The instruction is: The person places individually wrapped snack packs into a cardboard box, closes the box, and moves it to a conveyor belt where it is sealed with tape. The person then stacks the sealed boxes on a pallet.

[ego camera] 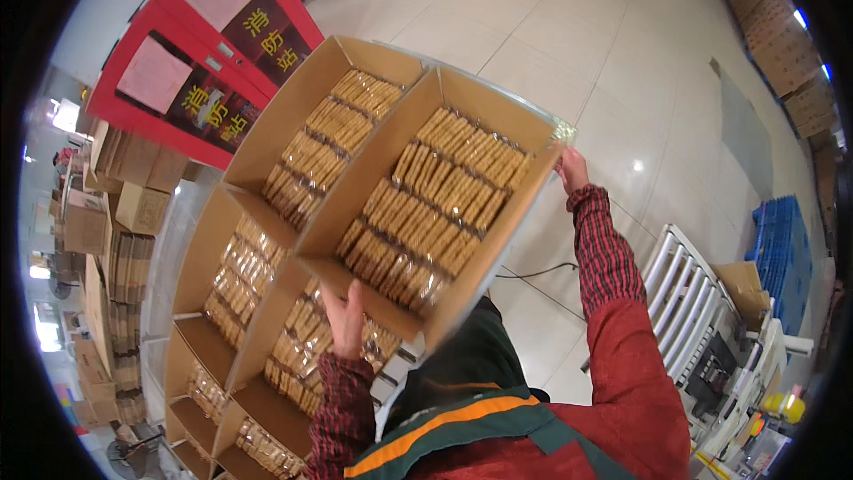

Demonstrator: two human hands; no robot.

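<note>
An open cardboard box (496,97) stands before me. It holds rows of flat golden-brown biscuits or crackers (426,207) in clear wrapping. My right hand (572,168) grips its far right corner, beside a shiny clear strip (565,132) that looks like plastic or tape. At the box's near left end my left hand (346,320) holds the cardboard wall, thumb up; some of its fingers are hidden. Another open box (276,113) filled the same way adjoins on the left. More filled boxes (200,293) continue in two rows toward the lower left.
A red fire-station cabinet (200,7) stands beyond the boxes. Flattened cartons (130,293) are stacked at left. To the right are a white roller conveyor (676,300) with machine parts and blue plastic pallets (783,260). A black cable (540,273) lies on the tiled floor (520,7).
</note>
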